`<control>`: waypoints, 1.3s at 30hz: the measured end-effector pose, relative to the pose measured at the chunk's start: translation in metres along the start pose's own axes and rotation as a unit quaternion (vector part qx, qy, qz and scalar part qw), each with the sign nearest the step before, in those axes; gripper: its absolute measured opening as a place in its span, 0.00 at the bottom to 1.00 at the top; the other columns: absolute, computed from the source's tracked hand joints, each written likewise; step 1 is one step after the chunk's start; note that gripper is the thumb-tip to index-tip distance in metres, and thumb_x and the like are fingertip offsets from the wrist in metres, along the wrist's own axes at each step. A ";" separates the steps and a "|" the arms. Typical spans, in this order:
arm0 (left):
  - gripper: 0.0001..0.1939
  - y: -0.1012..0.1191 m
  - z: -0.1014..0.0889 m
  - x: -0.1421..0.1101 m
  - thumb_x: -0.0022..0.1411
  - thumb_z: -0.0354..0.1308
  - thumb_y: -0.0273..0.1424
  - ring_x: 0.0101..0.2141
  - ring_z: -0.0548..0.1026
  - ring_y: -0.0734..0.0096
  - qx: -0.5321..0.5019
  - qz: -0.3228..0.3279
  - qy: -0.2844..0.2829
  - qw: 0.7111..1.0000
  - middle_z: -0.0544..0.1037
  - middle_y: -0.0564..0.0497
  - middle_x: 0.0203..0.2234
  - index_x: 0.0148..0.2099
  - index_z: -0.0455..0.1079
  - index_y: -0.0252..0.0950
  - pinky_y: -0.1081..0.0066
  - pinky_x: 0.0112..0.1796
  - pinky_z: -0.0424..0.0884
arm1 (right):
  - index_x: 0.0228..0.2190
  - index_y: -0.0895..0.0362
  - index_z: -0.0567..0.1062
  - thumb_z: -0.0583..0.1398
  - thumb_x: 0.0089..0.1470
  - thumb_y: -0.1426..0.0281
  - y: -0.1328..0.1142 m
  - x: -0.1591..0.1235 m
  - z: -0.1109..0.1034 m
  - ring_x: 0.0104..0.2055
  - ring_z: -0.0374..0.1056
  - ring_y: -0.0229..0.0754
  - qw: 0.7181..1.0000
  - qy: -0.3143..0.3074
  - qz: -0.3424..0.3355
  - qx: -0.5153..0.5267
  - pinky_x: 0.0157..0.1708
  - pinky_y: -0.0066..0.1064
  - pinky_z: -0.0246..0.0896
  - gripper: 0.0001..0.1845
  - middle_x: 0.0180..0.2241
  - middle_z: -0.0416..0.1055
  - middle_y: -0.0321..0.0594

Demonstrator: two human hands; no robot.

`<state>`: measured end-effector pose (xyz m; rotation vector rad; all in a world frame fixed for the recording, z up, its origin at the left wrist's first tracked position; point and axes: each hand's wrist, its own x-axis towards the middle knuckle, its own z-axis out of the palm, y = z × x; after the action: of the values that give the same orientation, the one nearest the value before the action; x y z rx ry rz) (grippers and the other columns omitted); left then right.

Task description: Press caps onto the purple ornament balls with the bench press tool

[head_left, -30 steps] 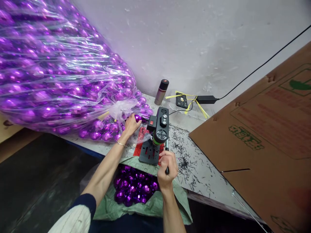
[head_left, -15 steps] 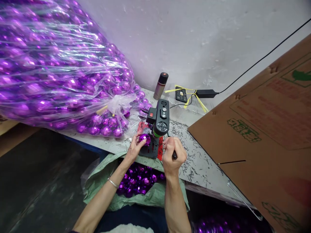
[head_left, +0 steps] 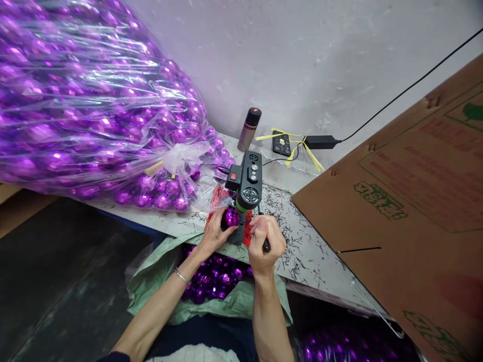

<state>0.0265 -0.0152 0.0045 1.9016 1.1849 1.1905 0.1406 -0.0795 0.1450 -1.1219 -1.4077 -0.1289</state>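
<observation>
With thumb and fingers, my left hand (head_left: 216, 235) grips a shiny purple faceted ball ornament (head_left: 232, 217) just under the head of a small black bench drill press (head_left: 250, 176). The drill's tip is hidden behind its housing. My right hand (head_left: 267, 242) is wrapped round the black lever handle (head_left: 266, 246) at the press's right side. Red tape shows on both sides of the black base plate (head_left: 237, 236). Below the table edge, a green woven sack (head_left: 158, 274) lies open with many purple balls in it.
A large clear plastic bag (head_left: 94, 115) of purple balls fills the left. A thermos bottle (head_left: 249, 129), a phone-like black device (head_left: 281, 144) and a black power adapter (head_left: 322, 142) are at the wall. Dark shavings litter the white table (head_left: 302, 261). A cardboard box (head_left: 407, 211) stands right.
My left hand has moved the ball right, in under the press head. My right hand has shifted slightly left, still round the lever handle.
</observation>
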 end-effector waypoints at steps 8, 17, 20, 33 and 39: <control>0.30 -0.001 -0.005 0.005 0.62 0.67 0.38 0.58 0.74 0.51 -0.009 0.019 -0.043 0.999 0.76 0.40 0.57 0.63 0.66 0.39 0.50 0.59 0.70 | 0.26 0.54 0.67 0.53 0.63 0.80 -0.001 -0.001 -0.001 0.30 0.67 0.36 1.000 -0.004 -0.014 -0.010 0.31 0.29 0.63 0.15 0.24 0.67 0.34; 0.30 -0.005 -0.005 0.005 0.61 0.68 0.38 0.59 0.73 0.49 -0.032 0.021 -0.068 0.997 0.76 0.40 0.58 0.62 0.67 0.39 0.49 0.60 0.69 | 0.26 0.54 0.67 0.52 0.63 0.79 0.001 -0.005 -0.001 0.29 0.68 0.36 1.000 -0.003 -0.014 -0.019 0.29 0.30 0.62 0.15 0.25 0.69 0.35; 0.30 -0.006 -0.003 0.004 0.61 0.67 0.38 0.59 0.73 0.49 -0.036 0.021 -0.064 0.997 0.76 0.40 0.58 0.63 0.67 0.39 0.49 0.60 0.69 | 0.26 0.54 0.67 0.52 0.63 0.80 0.005 -0.012 0.000 0.29 0.69 0.36 0.999 -0.005 -0.030 -0.023 0.29 0.29 0.63 0.15 0.25 0.69 0.35; 0.28 -0.007 -0.003 0.004 0.62 0.67 0.37 0.59 0.74 0.50 -0.039 0.030 -0.063 0.997 0.76 0.40 0.58 0.62 0.67 0.39 0.50 0.59 0.70 | 0.28 0.54 0.67 0.49 0.65 0.75 0.037 -0.055 0.017 0.29 0.68 0.37 0.998 0.034 -0.043 -0.019 0.31 0.32 0.65 0.14 0.28 0.70 0.36; 0.29 -0.009 -0.002 0.003 0.61 0.67 0.40 0.59 0.74 0.50 -0.037 0.028 -0.058 0.997 0.76 0.41 0.57 0.62 0.67 0.40 0.50 0.59 0.70 | 0.28 0.53 0.67 0.49 0.66 0.73 0.037 -0.058 0.020 0.30 0.68 0.38 0.998 0.046 -0.038 -0.009 0.35 0.35 0.67 0.15 0.28 0.68 0.35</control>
<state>0.0221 -0.0086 -0.0009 1.9316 1.0185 1.1204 0.1374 -0.0778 0.0734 -1.0652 -1.3704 -0.2453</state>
